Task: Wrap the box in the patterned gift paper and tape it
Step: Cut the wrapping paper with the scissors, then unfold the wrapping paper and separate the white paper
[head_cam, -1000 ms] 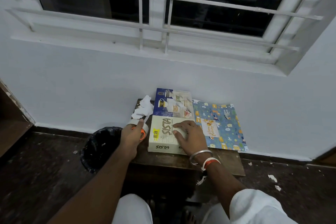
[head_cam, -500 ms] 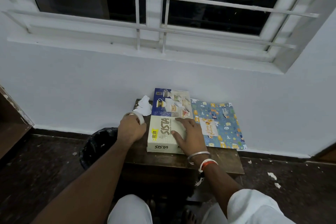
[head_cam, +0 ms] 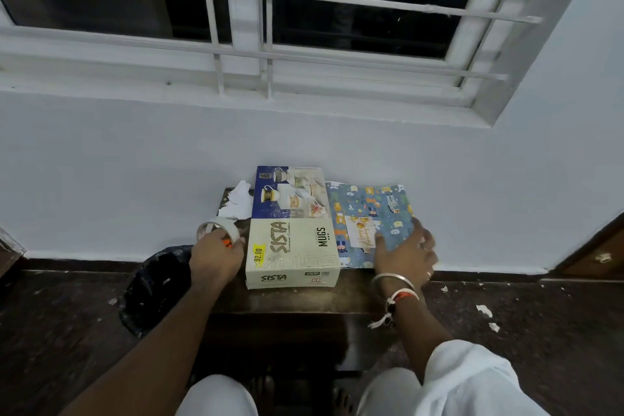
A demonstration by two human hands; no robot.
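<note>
A cream and blue mug box (head_cam: pixel 292 240) printed SISTA lies flat on a small dark wooden table (head_cam: pixel 290 299) against the wall. To its right lies folded blue patterned gift paper (head_cam: pixel 369 213) with a small greeting card on top. My right hand (head_cam: pixel 403 252) rests on the paper's near right part, fingers spread. Left of the box, my left hand (head_cam: pixel 216 255) grips a roll of clear tape (head_cam: pixel 217 228) with something orange under the fingers.
Torn white paper scraps (head_cam: pixel 238 201) lie at the table's back left corner. A black bin (head_cam: pixel 157 285) stands on the dark floor left of the table. White scraps (head_cam: pixel 484 311) dot the floor at the right. A white wall and barred window rise behind.
My right hand has left the top of the box and moved right onto the gift paper. My left hand has stayed beside the box with the tape roll.
</note>
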